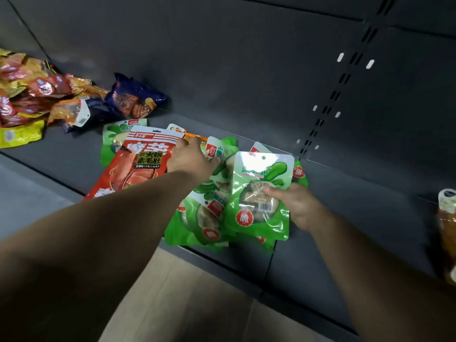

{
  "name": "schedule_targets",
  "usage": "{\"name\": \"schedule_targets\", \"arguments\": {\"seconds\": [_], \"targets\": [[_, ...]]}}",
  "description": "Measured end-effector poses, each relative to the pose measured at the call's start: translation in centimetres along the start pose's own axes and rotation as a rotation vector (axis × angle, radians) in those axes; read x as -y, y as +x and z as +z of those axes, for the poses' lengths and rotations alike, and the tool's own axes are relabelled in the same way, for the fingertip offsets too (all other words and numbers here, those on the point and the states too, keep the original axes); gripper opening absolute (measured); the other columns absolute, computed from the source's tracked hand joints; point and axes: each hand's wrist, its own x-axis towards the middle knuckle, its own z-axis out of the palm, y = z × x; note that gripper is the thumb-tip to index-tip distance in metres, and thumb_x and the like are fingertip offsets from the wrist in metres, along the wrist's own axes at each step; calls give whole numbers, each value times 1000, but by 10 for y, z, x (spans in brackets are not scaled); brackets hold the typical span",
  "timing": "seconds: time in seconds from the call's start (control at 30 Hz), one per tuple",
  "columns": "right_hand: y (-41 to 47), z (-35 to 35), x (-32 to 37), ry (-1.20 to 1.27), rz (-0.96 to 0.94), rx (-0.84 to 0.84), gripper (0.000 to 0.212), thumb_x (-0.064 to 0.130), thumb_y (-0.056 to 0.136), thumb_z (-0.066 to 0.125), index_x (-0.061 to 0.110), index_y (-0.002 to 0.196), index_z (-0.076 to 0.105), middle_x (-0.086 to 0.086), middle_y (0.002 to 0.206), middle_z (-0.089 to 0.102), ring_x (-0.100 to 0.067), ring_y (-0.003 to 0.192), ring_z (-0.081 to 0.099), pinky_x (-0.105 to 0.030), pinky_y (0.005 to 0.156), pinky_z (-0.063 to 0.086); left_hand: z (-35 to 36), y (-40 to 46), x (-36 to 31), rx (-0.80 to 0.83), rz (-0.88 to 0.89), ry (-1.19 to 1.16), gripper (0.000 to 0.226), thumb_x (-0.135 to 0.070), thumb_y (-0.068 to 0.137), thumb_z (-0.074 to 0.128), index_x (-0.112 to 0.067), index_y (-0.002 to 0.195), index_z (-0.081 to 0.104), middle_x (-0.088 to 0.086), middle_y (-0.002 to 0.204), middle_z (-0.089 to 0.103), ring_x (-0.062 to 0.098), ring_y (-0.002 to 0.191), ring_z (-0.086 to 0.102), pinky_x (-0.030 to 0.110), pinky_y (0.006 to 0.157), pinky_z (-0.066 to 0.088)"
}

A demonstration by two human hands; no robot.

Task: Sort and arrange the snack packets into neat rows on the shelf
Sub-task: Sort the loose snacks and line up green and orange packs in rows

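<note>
Nearest you, your right hand (296,206) lifts a glossy green-and-white plastic snack packet (260,193), the thumb pressed across its clear window and the other fingers curled behind it. That packet carries a small white barcode sticker and, at its 7 o'clock corner, a red round badge with the character 脆. The writing along its white top is too blurred to read. It hangs over a loose heap of matching green packets (199,218) that lie overlapping on the dark grey metal shelf (345,206), some poking past the front edge; each shows a red square logo tag and the same red badge.

At 10 o'clock from that heap, your left hand (191,159) reaches in with its fingers bent down onto the top of one green packet, touching the edge of a large red-and-white pouch (140,164); whether they pinch anything you cannot tell. The pouch reads "KAIXIAOCHAI" in small letters on a red band, then 火锅素毛肚 in bold yellow on black. An orange packet corner (195,137) peeks out behind your left hand.

Farther back, at 10 o'clock, a dark blue crinkled bag (138,99) lies against the shelf's back wall, beside a jumbled pile of red, orange and yellow packets (32,99). At the 3 o'clock edge, an orange pouch with a white top (447,218) is partly cut off.
</note>
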Motion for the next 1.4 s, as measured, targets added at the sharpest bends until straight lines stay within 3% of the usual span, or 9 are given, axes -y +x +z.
{"name": "schedule_targets", "arguments": {"seconds": [0.1, 0.17, 0.33, 0.53, 0.8, 0.97, 1.07, 1.27, 1.4], "targets": [[10, 17, -11, -140, 7, -71, 33, 27, 76, 78, 9, 102, 67, -10, 103, 70, -28, 97, 65, -44, 88, 53, 4, 9, 17, 105, 39, 204, 88, -60, 85, 51, -18, 151, 10, 15, 154, 13, 33, 142, 15, 47, 111, 23], [13, 28, -14, -229, 23, -114, 43, 27, 79, 75, 8, 115, 61, -9, 111, 67, -21, 91, 63, -26, 70, 51, 7, 16, 31, 227, 55, 299, 100, -70, 83, 46, -21, 152, -8, 11, 159, -7, 32, 146, -5, 48, 116, 10], [19, 44, -17, -412, -2, -281, 39, 35, 88, 64, 10, 117, 54, -3, 110, 58, -10, 71, 55, -14, 47, 38, 17, 31, 56, 327, 126, 402, 99, -81, 79, 32, -23, 152, -1, 7, 160, -10, 32, 145, -13, 48, 117, 4], [12, 53, -15, -547, 32, -453, 70, 47, 83, 65, 11, 137, 39, -15, 137, 44, -34, 122, 48, -36, 90, 43, 17, 48, 70, 317, 245, 403, 101, -87, 72, 32, -26, 151, 13, 6, 159, 10, 33, 146, -7, 50, 116, 7], [-15, 54, -6, -665, 16, -482, 73, 43, 84, 65, 10, 142, 34, -15, 141, 34, -34, 128, 39, -42, 99, 41, 25, 46, 71, 107, 434, 449, 57, -41, 97, 27, -10, 144, 33, 15, 145, 40, 30, 137, 30, 43, 116, 15], [-21, 46, 3, -612, 9, -522, 73, 43, 82, 66, 10, 140, 36, -12, 140, 35, -32, 127, 40, -39, 99, 39, 10, 47, 36, -48, 477, 196, 38, -26, 98, 34, -8, 129, 45, 19, 118, 60, 37, 106, 57, 42, 88, 43], [-25, 48, 4, -579, -35, -507, 70, 41, 83, 66, 13, 140, 36, -10, 140, 35, -30, 128, 39, -34, 97, 37, -6, 46, 8, -127, 459, 10, 29, -20, 99, 33, -2, 113, 51, 25, 104, 62, 42, 95, 58, 41, 71, 40], [-29, 48, 27, -572, -246, -427, 69, 38, 78, 73, 16, 135, 41, -3, 132, 40, -20, 122, 42, -23, 90, 32, -48, 41, -26, -179, 334, -325, 35, -19, 100, 30, 4, 100, 56, 29, 107, 61, 43, 100, 54, 42, 78, 39], [-24, 49, 51, -539, -363, -378, 78, 39, 74, 77, 17, 138, 39, -2, 134, 41, -17, 124, 42, -26, 97, 36, -70, 38, -45, 67, 12, -967, 26, -16, 96, 40, -11, 75, 56, 11, 81, 64, 31, 82, 63, 39, 76, 51]]}}
